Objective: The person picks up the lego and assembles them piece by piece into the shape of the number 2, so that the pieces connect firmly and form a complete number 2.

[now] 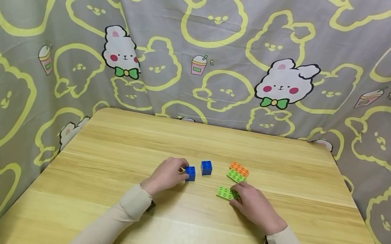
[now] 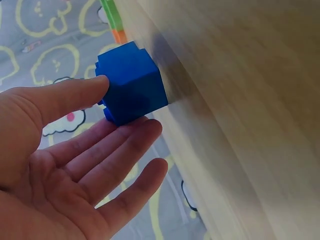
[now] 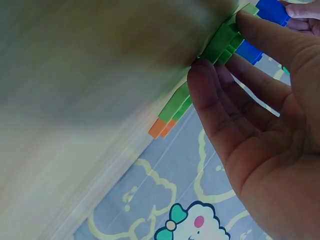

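On the wooden table (image 1: 176, 232), my left hand (image 1: 182, 173) pinches a blue cube (image 1: 190, 173) lightly. The left wrist view has the thumb on one face of that blue cube (image 2: 135, 80) and the nearly straight fingers (image 2: 145, 131) along its lower edge. A second blue cube (image 1: 206, 167) stands just beyond it, untouched. My right hand (image 1: 239, 196) holds the right end of a flat green brick (image 1: 225, 193). In the right wrist view the thumb (image 3: 202, 80) presses that green brick (image 3: 222, 40) at its edge and the index finger lies over it.
An orange brick (image 1: 239, 168) and another green brick (image 1: 235, 176) lie side by side just beyond my right hand. A patterned curtain (image 1: 209, 46) hangs close behind the table and down both sides. The table's edges (image 1: 69, 147) run near the curtain.
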Action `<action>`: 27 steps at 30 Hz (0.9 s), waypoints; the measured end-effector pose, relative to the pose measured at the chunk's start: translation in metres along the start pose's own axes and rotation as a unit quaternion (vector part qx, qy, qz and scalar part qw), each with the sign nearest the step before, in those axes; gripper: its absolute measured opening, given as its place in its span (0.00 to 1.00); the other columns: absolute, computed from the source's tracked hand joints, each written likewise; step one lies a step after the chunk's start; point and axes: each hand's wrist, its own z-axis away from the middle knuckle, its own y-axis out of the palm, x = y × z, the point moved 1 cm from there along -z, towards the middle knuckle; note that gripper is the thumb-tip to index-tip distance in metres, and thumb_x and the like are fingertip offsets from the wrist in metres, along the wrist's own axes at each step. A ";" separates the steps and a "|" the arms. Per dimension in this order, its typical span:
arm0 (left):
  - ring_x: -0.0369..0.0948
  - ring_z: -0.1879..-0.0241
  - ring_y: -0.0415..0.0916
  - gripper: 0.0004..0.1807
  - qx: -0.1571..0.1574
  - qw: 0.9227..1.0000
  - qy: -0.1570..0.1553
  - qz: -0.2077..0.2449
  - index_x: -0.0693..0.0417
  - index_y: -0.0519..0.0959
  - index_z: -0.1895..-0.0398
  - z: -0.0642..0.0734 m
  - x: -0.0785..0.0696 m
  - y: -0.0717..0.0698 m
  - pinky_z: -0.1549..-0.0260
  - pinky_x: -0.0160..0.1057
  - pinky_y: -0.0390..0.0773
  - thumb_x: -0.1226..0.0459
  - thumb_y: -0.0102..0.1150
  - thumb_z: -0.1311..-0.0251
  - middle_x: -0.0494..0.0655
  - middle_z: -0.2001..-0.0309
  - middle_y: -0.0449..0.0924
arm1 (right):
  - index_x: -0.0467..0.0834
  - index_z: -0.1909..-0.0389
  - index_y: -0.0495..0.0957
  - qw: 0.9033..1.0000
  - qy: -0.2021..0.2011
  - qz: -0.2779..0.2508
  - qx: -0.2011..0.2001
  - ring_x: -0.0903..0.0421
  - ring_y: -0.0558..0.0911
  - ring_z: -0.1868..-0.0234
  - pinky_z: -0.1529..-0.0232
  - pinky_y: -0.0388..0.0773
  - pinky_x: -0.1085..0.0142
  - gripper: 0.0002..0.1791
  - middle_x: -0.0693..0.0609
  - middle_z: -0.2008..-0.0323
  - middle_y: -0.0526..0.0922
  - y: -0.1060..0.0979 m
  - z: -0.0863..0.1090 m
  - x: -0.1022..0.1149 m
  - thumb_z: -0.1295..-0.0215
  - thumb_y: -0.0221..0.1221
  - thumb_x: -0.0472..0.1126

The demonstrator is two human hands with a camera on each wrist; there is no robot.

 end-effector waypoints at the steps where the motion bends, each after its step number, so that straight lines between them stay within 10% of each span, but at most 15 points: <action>1: 0.51 0.51 0.84 0.15 0.002 1.000 0.000 0.002 0.63 0.83 0.48 0.002 0.001 -0.001 0.50 0.50 0.84 0.65 0.67 0.34 0.57 0.50 0.86 | 0.39 0.49 0.83 1.000 -0.003 0.001 -0.001 0.59 0.80 0.60 0.55 0.83 0.58 0.17 0.50 0.55 0.84 0.000 0.000 0.001 0.35 0.70 0.43; 27: 0.48 0.51 0.86 0.16 0.039 0.998 0.030 0.035 0.67 0.82 0.45 0.022 -0.002 -0.004 0.47 0.48 0.83 0.68 0.65 0.33 0.58 0.50 0.87 | 0.40 0.51 0.85 0.999 -0.038 0.005 -0.005 0.60 0.82 0.61 0.57 0.83 0.60 0.16 0.52 0.57 0.84 0.008 -0.006 0.018 0.36 0.71 0.44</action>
